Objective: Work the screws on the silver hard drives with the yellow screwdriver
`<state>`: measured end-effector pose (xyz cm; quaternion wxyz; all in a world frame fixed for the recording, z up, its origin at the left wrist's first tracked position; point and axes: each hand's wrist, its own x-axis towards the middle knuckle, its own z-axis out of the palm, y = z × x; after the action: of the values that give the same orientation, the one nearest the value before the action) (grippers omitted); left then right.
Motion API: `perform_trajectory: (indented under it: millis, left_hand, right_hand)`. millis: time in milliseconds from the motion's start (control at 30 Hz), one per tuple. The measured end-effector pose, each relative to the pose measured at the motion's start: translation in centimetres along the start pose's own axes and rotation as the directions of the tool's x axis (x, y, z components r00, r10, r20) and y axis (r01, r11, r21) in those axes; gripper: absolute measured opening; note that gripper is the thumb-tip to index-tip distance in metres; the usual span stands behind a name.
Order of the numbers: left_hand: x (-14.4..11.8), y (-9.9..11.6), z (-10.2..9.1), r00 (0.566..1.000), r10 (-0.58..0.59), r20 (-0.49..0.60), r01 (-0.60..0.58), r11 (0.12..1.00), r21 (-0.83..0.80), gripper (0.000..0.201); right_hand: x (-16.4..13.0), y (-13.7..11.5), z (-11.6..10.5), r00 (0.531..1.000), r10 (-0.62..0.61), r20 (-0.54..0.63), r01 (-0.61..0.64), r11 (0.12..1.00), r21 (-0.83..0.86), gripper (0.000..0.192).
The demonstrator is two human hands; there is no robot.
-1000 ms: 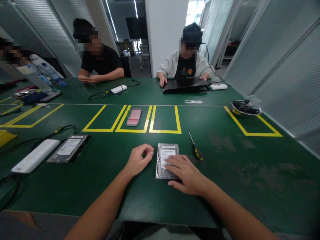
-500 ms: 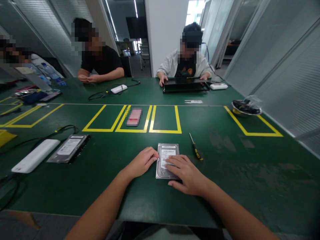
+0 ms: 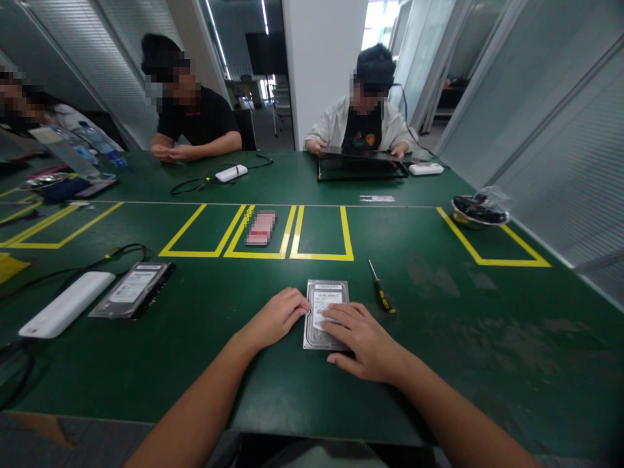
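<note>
A silver hard drive (image 3: 314, 335) with a white label lies flat on the green table in front of me. My left hand (image 3: 284, 316) rests at its left edge, fingers bent together and fingertips against that side. Across the drive's right half lies my right hand (image 3: 358, 337), its fingers stretched out over the label and hiding part of it. The right thumb sits lower, by the drive's bottom edge. To the right of the drive is a screwdriver (image 3: 383, 296) with a yellow and black handle, touched by neither hand.
A second hard drive (image 3: 129, 292) and a white power bank (image 3: 68, 305) with cables lie at left. Yellow tape (image 3: 322, 257) marks rectangles ahead; one holds a pixelated pink item (image 3: 262, 229). A metal bowl (image 3: 480, 214) stands far right. Across the table, a person holds a dark panel (image 3: 361, 166).
My hands and the hard drive stay where they were. Across the table, the person's dark panel has tilted slightly, and another person's head at far left has shifted.
</note>
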<state>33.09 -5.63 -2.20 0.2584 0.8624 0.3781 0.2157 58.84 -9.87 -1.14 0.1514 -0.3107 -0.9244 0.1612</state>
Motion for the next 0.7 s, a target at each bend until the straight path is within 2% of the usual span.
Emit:
perform_trajectory:
  millis: [400,700]
  left_hand:
    - [0.04,0.1,-0.07,1.0,0.004,-0.007,-0.004,1.0,0.005,0.018]
    - [0.25,0.09,-0.1,0.995,-0.099,-0.023,0.097,0.994,-0.054,0.012]
  right_hand:
    - [-0.04,0.04,0.13,1.0,-0.012,-0.021,0.012,1.0,-0.008,0.051]
    - [-0.04,-0.01,0.1,1.0,-0.01,-0.017,0.009,1.0,-0.007,0.051]
